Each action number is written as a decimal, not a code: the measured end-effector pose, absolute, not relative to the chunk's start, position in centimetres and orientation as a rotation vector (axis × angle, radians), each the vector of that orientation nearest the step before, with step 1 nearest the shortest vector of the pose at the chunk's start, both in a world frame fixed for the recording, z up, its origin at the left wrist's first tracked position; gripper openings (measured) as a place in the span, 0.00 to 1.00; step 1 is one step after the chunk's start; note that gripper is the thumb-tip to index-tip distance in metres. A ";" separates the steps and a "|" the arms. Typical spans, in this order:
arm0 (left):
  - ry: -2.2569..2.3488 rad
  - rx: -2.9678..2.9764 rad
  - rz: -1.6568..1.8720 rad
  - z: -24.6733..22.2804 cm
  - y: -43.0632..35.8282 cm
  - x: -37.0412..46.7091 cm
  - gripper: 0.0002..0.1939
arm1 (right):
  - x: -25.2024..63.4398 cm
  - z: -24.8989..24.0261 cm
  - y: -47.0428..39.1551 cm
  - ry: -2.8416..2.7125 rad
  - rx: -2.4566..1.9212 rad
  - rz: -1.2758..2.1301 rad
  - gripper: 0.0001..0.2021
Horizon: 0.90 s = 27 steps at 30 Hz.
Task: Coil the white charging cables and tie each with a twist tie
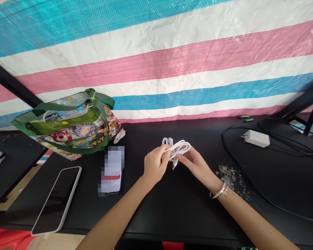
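A white charging cable [182,146], looped into a coil, is held between my two hands above the black table. My left hand [155,163] pinches the left part of the coil, thumb on top. On the other side, my right hand [194,162] grips the lower right of the loops, and a bracelet circles that wrist. One plug [175,163] of the cable hangs down between the hands. A lit phone [112,170] with a blurred screen lies left of my left hand, flat on the table.
A dark-screened phone with a white edge [57,199] lies at the front left. Behind it stands a clear cartoon bag [75,128] with green straps. At right are a white charger [257,138], a black cable [240,165] and pale debris [231,177]. Striped sheeting [172,66] hangs behind.
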<state>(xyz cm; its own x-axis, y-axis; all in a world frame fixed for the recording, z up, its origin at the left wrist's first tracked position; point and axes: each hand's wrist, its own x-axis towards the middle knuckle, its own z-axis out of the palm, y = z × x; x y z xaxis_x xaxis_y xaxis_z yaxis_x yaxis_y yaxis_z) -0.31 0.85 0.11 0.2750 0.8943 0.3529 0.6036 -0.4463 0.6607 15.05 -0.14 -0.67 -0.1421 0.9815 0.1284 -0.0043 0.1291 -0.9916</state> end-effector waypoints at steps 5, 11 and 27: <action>1.316 2.009 1.012 0.2 1.0 -0.3 0.14 | 15.0 -0.1 -0.2 -1.344 -1.012 1.270 0.17; 1.079 1.771 1.033 0.2 1.3 -0.1 0.17 | 15.1 0.9 -0.5 -1.331 -0.990 1.310 0.19; 1.080 1.724 1.039 -0.2 1.5 -0.3 0.13 | 15.5 1.1 -0.4 -1.370 -0.991 1.224 0.18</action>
<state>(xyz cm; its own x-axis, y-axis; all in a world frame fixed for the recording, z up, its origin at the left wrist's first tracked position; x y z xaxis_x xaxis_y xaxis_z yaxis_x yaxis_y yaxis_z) -0.27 1.50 -0.18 0.2881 0.9343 0.2100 0.2462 -0.2842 0.9266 15.50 -0.36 1.09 -0.1567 0.9755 0.1546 -0.0444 0.1494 -0.9878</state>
